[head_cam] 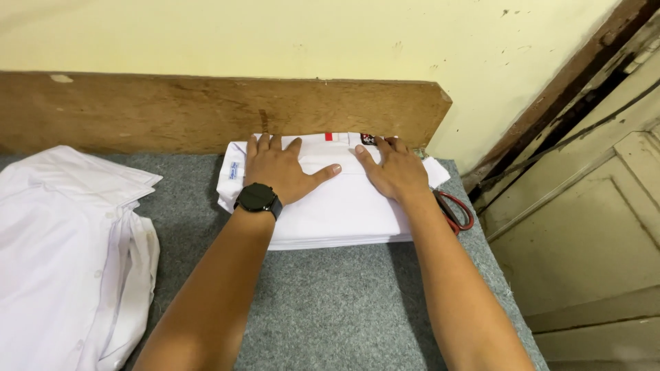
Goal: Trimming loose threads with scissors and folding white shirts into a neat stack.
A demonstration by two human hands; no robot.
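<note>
A stack of folded white shirts (337, 213) lies on the grey felt table top (330, 302), against a wooden back board. My left hand (282, 168) rests flat on top of the stack, fingers spread, with a black watch (258, 199) on the wrist. Beside it my right hand (388, 168) presses flat on the right part of the same stack. A small red tag and a dark badge show at the stack's far edge. Neither hand grips anything.
A loose heap of white shirts (65, 254) covers the table's left side. Red-handled scissors (455, 209) lie at the right of the stack, near the table edge. The wooden board (206, 110) stands along the yellow wall. A panelled door (591, 227) is at right.
</note>
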